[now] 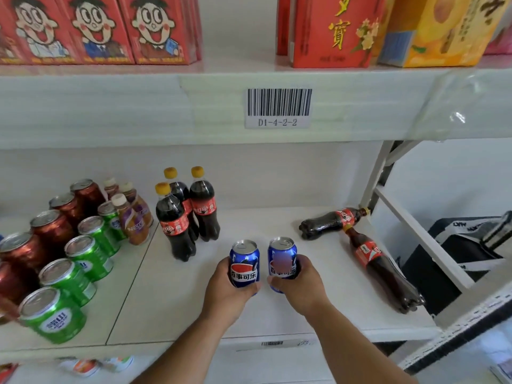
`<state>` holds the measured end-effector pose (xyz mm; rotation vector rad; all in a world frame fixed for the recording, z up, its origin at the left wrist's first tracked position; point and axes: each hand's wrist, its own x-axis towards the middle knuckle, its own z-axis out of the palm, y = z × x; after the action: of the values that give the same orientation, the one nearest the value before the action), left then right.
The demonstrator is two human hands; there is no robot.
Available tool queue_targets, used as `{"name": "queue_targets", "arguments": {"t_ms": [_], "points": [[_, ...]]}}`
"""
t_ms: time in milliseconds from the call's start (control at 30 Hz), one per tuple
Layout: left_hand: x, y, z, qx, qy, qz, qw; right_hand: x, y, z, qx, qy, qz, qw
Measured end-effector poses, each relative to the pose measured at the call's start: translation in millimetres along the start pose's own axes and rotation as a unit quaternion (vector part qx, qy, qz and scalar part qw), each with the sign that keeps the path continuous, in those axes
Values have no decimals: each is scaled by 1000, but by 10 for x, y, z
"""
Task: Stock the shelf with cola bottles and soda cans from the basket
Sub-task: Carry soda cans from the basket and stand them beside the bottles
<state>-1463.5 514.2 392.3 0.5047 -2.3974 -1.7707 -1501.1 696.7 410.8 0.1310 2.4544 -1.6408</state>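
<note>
A white shelf [277,309] fills the lower half of the frame. At its left, red cans [52,228] and green cans [83,253] stand in diagonal rows, with brown coffee bottles [133,217] behind them. Near the middle, three cola bottles [188,214] with yellow caps stand upright, close together. At the right, two more cola bottles lie on their sides: one [329,221] near the back, the other [385,270] running toward the front edge, their capped ends close together. In the centre, two blue soda cans [245,261] are upright, side by side, each gripped by a hand; whether they touch the shelf is unclear. The upper shelf [110,106], across the top, carries red cartons [94,29] at upper left and red and yellow boxes [388,29] at upper right.
</note>
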Motion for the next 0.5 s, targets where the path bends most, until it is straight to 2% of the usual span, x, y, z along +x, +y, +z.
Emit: {"name": "queue_targets", "arguments": {"t_ms": [333,500], "points": [[379,-201,125,14,27,6,1000,302,132,79,6,2,-13,1000],[387,-238,172,35,6,16,999,240,159,123,12,0,-23,1000]]}}
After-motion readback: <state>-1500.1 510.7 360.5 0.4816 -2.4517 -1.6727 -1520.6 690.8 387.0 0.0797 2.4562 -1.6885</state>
